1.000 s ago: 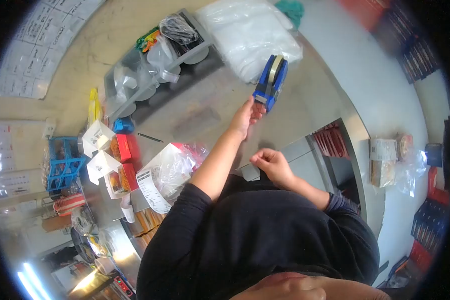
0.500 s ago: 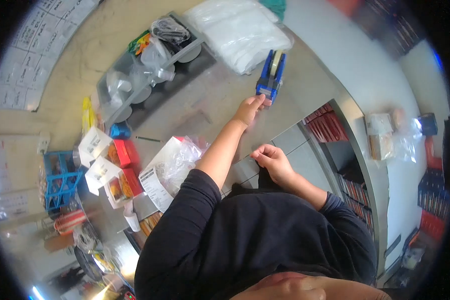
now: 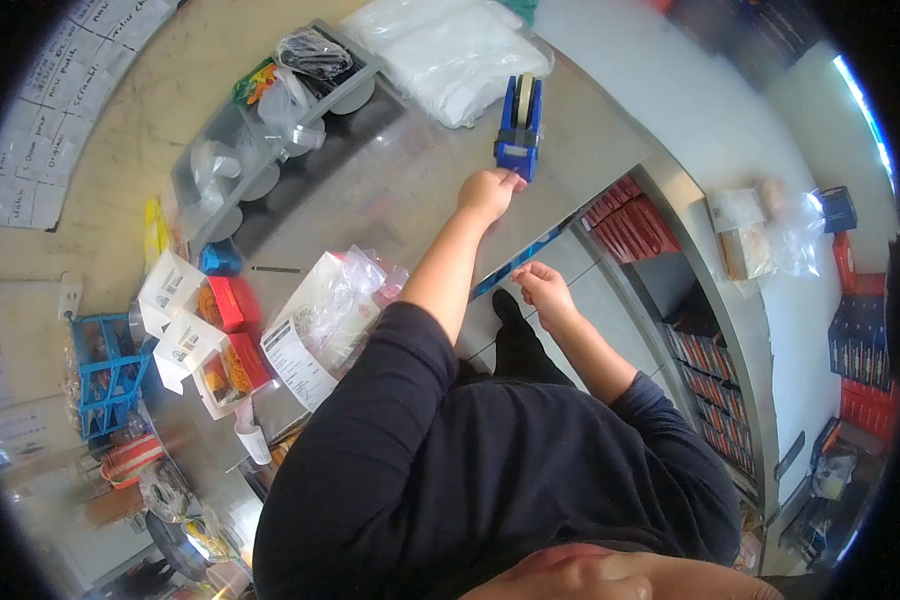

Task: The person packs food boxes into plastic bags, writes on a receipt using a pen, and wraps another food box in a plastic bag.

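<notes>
The left hand (image 3: 487, 195) curls in more now, its fingertips at the near end of the hard blue tape holder (image 3: 518, 135) in the upper middle, so the tape looks close by, but I can't tell if it grips. The right hand (image 3: 547, 291), half curled near the middle, may or may not hold something. Farther left, the smooth metal bench (image 3: 575, 165) carries a thin, crinkly clear bag (image 3: 348, 300) and square red-and-white boxes (image 3: 238, 302).
</notes>
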`<state>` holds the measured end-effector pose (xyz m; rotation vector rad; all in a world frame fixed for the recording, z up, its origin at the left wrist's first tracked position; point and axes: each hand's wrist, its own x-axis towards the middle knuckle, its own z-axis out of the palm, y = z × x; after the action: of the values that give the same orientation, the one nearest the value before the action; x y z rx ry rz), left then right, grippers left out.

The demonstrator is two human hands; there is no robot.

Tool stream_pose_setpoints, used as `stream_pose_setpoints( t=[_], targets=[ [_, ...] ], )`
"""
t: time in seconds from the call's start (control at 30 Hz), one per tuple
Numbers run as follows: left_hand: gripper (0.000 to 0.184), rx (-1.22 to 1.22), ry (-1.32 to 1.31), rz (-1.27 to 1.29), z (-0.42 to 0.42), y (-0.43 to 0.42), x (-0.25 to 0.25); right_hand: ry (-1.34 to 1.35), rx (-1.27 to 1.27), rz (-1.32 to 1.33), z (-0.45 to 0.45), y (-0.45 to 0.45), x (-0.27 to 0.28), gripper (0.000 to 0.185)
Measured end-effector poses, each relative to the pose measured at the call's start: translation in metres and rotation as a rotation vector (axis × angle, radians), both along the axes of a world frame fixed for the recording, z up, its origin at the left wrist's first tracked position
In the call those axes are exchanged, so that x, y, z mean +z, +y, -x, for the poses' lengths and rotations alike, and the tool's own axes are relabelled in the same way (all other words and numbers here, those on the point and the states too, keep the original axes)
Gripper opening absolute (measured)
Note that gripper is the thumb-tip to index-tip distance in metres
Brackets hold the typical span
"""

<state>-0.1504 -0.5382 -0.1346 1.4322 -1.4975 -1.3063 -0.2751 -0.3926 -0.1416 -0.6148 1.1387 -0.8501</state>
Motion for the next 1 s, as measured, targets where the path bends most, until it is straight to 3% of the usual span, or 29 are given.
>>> stream_pose_setpoints(
  t=[0.03, 0.13, 0.2, 0.23, 0.27, 0.3, 0.33, 0.4, 0.47, 0.5, 0.57, 0.6, 0.67, 0.7, 0.73, 0.77, 0.8, 0.87, 0.9, 0.93, 0.97, 1.0],
  targets=[
    [0.028, 0.028, -0.189, 0.007, -0.002, 0.001, 0.002, 0.035, -0.004, -0.011, 0.002, 0.0, -0.002, 0.007],
    [0.025, 0.12, -0.151, -0.121, 0.01, 0.003, 0.02, 0.018, -0.013, 0.024, 0.022, 0.002, 0.016, 0.008],
    [0.024, 0.286, 0.044, 0.081, 0.017, 0.032, 0.055, -0.132, 0.005, 0.122, 0.044, 0.004, 0.032, 0.01],
    [0.021, 0.335, 0.281, 0.146, 0.019, 0.061, 0.088, -0.275, 0.029, 0.168, 0.059, 0.008, 0.034, 0.011],
    [0.016, 0.245, 0.324, 0.46, 0.011, 0.096, 0.122, -0.375, 0.093, 0.253, 0.071, 0.01, 0.043, 0.013],
    [0.015, 0.142, 0.086, 0.887, -0.008, 0.13, 0.159, -0.481, 0.153, 0.323, 0.076, 0.014, 0.056, 0.015],
    [0.016, 0.014, -0.126, 1.04, -0.03, 0.164, 0.188, -0.49, 0.281, 0.448, 0.071, 0.015, 0.075, 0.017],
    [0.018, 0.086, -0.18, 1.044, -0.081, 0.224, 0.211, -0.506, 0.442, 0.577, 0.047, 0.014, 0.111, 0.019],
    [0.013, 0.423, -0.074, 1.003, -0.132, 0.266, 0.186, -0.159, 0.818, 0.946, -0.004, 0.013, 0.144, 0.021],
    [0.014, 0.678, 0.071, 0.752, -0.149, 0.296, 0.177, -0.038, 0.874, 0.933, -0.036, 0.018, 0.161, 0.022],
    [0.018, 1.03, 0.118, 0.625, -0.194, 0.329, 0.144, 0.243, 1.002, 0.954, -0.104, 0.031, 0.185, 0.022],
    [0.018, 1.033, 0.124, 0.624, -0.206, 0.338, 0.123, 0.402, 1.081, 0.986, -0.133, 0.033, 0.191, 0.022],
    [0.02, 1.247, 0.39, 0.337, -0.228, 0.352, 0.072, 0.562, 1.067, 1.111, -0.175, 0.029, 0.172, 0.023],
    [0.019, 1.134, 0.355, 0.3, -0.232, 0.351, 0.041, 0.565, 1.077, 1.106, -0.183, 0.027, 0.16, 0.023],
    [0.016, 1.141, 0.642, 0.213, -0.218, 0.344, 0.036, 0.9, 1.144, 1.161, -0.189, 0.023, 0.15, 0.03],
    [0.016, 1.138, 0.652, 0.222, -0.218, 0.34, 0.034, 1.249, 1.185, 1.203, -0.194, 0.022, 0.149, 0.038],
    [0.018, 1.127, 0.644, 0.212, -0.22, 0.336, 0.032, 1.455, 1.174, 1.029, -0.195, 0.029, 0.166, 0.052],
    [0.035, 1.079, 0.661, 0.109, -0.229, 0.335, 0.013, 1.516, 1.151, 0.97, -0.184, 0.023, 0.171, 0.056],
    [0.035, 1.063, 0.67, 0.111, -0.235, 0.342, 0.002, 1.56, 1.12, 0.916, -0.171, 0.014, 0.174, 0.061],
    [0.037, 1.062, 0.476, 0.037, -0.244, 0.348, -0.004, 1.452, 1.083, 0.875, -0.156, 0.001, 0.172, 0.07],
    [0.039, 1.049, 0.282, -0.026, -0.252, 0.351, -0.004, 1.425, 0.98, 1.059, -0.149, -0.018, 0.145, 0.073],
    [0.04, 1.038, 0.325, 0.006, -0.257, 0.353, 0.006, 1.404, 0.864, 1.225, -0.135, -0.031, 0.123, 0.076]
  ],
)
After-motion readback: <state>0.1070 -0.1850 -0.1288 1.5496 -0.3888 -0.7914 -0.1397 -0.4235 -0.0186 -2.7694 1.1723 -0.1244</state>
